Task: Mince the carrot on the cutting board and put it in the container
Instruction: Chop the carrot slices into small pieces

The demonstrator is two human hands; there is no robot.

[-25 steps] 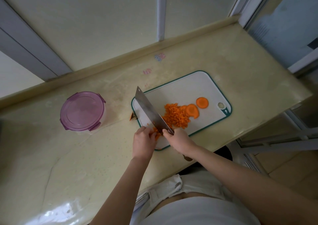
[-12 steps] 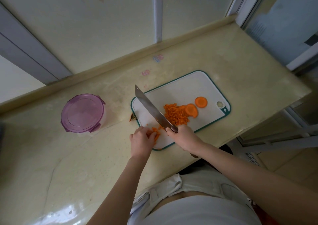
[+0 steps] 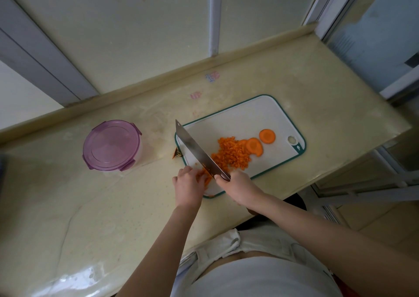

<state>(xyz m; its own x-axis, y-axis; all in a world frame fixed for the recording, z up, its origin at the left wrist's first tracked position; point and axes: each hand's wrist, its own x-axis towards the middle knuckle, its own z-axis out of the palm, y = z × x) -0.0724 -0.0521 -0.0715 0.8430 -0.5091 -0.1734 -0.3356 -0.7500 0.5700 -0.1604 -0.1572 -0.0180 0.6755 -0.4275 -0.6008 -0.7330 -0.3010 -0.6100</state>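
Head view: carrot being chopped on the cutting board [image 3: 256, 115], as I watched from the remote station.
On my feed the right hand [image 3: 240, 186] was wrapped tight round the cleaver [image 3: 195, 149] handle at the board's near edge, the blade slanting across its left half. The left hand [image 3: 188, 183], fingers curled, pinned a clump of carrot pieces [image 3: 204, 176] at the board's near-left corner, just beside the blade. Minced carrot [image 3: 233, 155] lay heaped mid-board, with two carrot slices [image 3: 267, 136] toward its right end. The purple-lidded container [image 3: 112, 145] stood closed, well left of the board.
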